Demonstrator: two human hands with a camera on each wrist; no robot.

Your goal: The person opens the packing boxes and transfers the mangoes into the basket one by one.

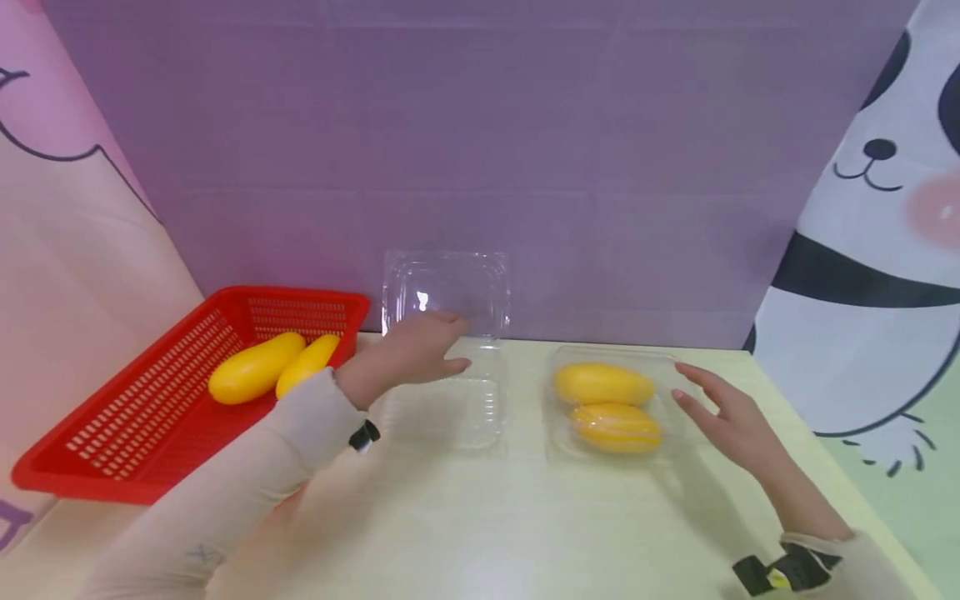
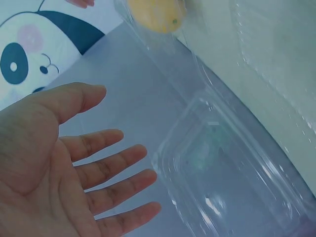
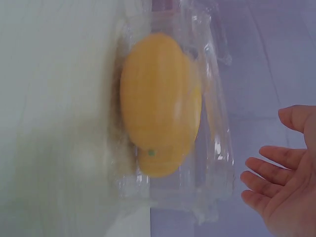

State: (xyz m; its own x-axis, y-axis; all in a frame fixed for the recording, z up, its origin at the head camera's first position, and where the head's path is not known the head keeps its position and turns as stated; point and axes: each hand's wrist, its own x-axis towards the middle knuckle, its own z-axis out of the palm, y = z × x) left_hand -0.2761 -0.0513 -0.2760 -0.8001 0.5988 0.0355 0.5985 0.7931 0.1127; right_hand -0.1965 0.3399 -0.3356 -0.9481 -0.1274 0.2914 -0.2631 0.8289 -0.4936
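Note:
My left hand (image 1: 417, 348), fingers spread and holding nothing, is over an opened clear plastic clamshell box (image 1: 442, 417). The box's raised lid (image 2: 212, 163) stands beyond the fingers in the left wrist view. To the right, a second clear clamshell box (image 1: 551, 442) contains two yellow oblong fruits (image 1: 603, 384), lying one in front of the other. The right wrist view shows them overlapping, with a green spot on the end of the nearer fruit (image 3: 155, 94). At this box's right side is my right hand (image 1: 731, 421), fingers loosely extended and apart from the plastic.
A red plastic basket (image 1: 90, 475) with perforated walls is at the left, partly behind my left forearm, with two more yellow fruits (image 1: 255, 368) in it. A purple backdrop (image 1: 480, 150) rises behind the pale table (image 1: 465, 525). Printed cloth panels flank both sides.

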